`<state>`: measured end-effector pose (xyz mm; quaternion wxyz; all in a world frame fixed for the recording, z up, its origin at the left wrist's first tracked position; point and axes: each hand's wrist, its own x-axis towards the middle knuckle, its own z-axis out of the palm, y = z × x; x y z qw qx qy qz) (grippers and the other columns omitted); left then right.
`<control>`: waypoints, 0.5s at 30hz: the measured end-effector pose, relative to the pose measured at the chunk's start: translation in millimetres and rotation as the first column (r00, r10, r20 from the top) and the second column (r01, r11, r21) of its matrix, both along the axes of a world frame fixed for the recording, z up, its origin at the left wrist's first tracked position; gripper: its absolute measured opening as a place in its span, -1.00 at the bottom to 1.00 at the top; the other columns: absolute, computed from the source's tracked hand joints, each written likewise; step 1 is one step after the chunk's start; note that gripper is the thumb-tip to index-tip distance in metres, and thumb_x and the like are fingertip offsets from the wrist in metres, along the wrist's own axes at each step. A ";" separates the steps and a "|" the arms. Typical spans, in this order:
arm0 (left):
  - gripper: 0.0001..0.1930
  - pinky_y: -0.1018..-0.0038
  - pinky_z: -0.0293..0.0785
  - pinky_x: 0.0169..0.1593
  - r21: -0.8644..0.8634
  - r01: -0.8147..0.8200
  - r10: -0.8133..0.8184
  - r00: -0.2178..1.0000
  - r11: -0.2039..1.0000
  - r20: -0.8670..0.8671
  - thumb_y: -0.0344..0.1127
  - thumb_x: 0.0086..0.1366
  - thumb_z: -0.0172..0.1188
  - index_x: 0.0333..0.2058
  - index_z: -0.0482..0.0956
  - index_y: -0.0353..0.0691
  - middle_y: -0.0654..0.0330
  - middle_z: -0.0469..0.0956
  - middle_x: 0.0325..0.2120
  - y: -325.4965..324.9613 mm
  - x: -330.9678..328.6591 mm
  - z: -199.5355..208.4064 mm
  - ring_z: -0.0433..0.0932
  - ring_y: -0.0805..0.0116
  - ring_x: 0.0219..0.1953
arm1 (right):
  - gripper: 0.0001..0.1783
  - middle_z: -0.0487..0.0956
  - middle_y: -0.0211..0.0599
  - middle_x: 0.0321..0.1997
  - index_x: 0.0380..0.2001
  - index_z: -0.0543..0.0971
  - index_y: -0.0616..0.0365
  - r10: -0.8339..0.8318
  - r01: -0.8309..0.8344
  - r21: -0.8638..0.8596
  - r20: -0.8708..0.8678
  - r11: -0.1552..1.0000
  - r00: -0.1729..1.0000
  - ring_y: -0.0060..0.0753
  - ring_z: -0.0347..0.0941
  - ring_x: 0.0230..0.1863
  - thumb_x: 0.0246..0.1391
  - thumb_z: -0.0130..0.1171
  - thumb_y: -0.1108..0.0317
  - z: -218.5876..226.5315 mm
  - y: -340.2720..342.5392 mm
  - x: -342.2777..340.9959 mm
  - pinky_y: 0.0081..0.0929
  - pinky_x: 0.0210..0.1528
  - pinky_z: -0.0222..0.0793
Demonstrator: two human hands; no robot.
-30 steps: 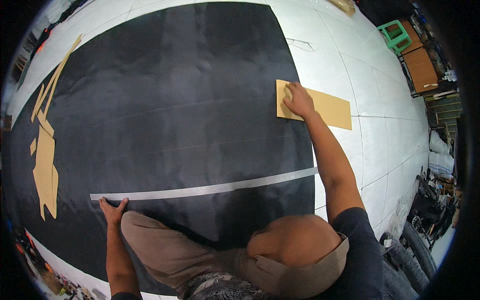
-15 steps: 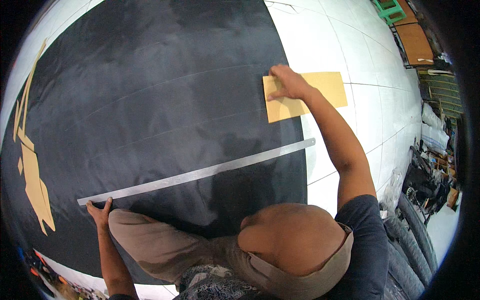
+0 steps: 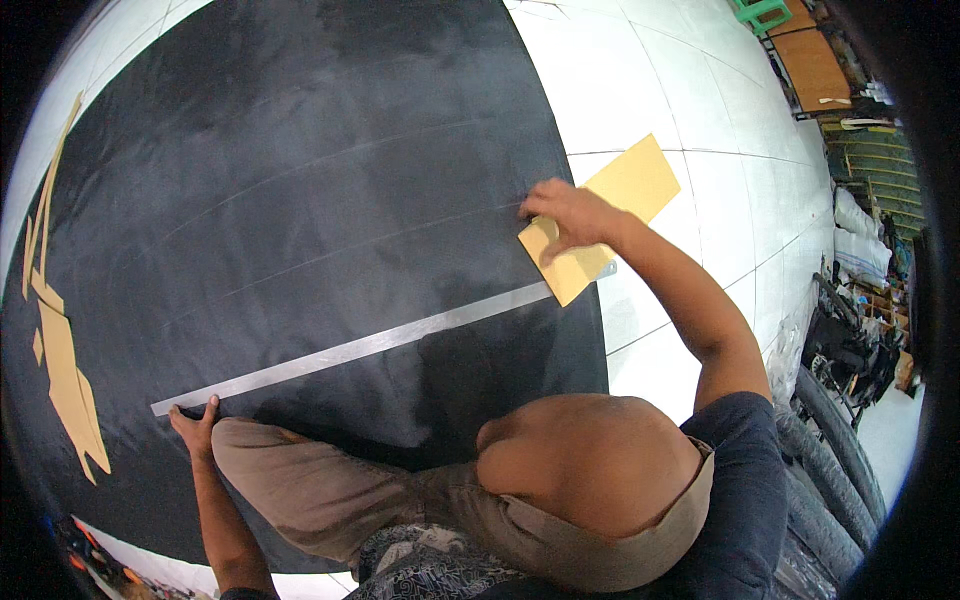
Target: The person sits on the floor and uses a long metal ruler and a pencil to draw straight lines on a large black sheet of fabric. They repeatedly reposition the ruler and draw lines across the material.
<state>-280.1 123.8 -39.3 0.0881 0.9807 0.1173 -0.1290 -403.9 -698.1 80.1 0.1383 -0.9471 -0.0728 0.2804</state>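
Note:
A long metal ruler (image 3: 370, 345) lies slantwise across a large black sheet (image 3: 330, 190), which looks like smooth cloth or leather. At the ruler's left end is my left hand (image 3: 197, 428), its thumb and fingertips pressed against the near edge. My right hand (image 3: 575, 220) grips a yellow cardboard rectangle (image 3: 635, 180) between thumb and fingers at the sheet's right edge. The card is tilted, and its near corner covers part of the ruler near the right end. Faint lines run across the black sheet above the ruler.
Yellow cardboard offcuts (image 3: 68, 380) lie along the sheet's left side. White floor tiles (image 3: 720, 120) border the sheet on the right. Dark rolls (image 3: 820, 500) lie at the lower right, and a green stool (image 3: 762, 12) stands at the far right. My bent knees (image 3: 590, 460) rest close to the ruler.
My right hand has drawn the yellow cardboard nearer and turned it, so its corner now overlaps the ruler. My left hand stays at the ruler's left end.

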 end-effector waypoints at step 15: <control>0.31 0.01 -0.15 0.52 -0.020 -0.039 0.038 0.998 0.999 -0.052 0.26 0.00 0.53 0.37 -0.02 -0.66 -0.43 -0.12 0.43 -20.4 0.0 1.6 -0.17 -0.27 0.51 | -0.17 0.53 -0.06 -0.01 -0.06 0.47 0.17 -0.177 0.180 -0.015 0.121 0.984 0.977 0.07 0.44 0.11 -0.27 0.57 -0.15 -20.3 -41.2 -8.4 -0.07 0.08 0.42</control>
